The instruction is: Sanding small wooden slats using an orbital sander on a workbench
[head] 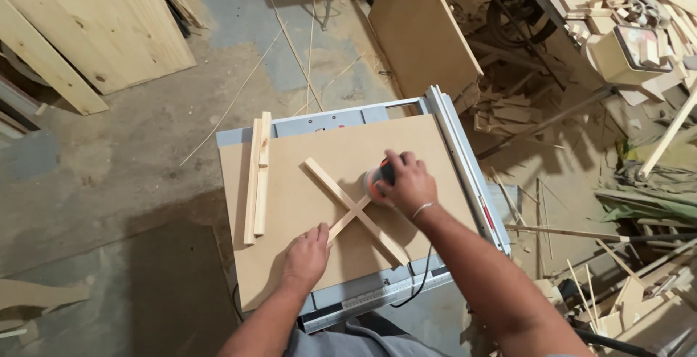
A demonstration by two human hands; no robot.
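Two wooden strips form a cross (353, 210) lying flat on a brown board (298, 190) that tops a grey metal saw table (465, 161). My right hand (406, 181) grips an orange and black power sander (376, 180) pressed on the upper right arm of the cross. My left hand (306, 257) lies flat, palm down, on the board at the cross's lower left end, fingertips touching the strip. A black cord (423, 278) hangs from the sander over the table's front edge.
Two more wooden strips (257, 175) lie side by side at the board's left. Large plywood panels (94, 23) lean at the upper left, another board (421, 27) behind the table. Piles of wood offcuts (617, 38) fill the right side. Thin slivers litter the concrete floor (109, 175).
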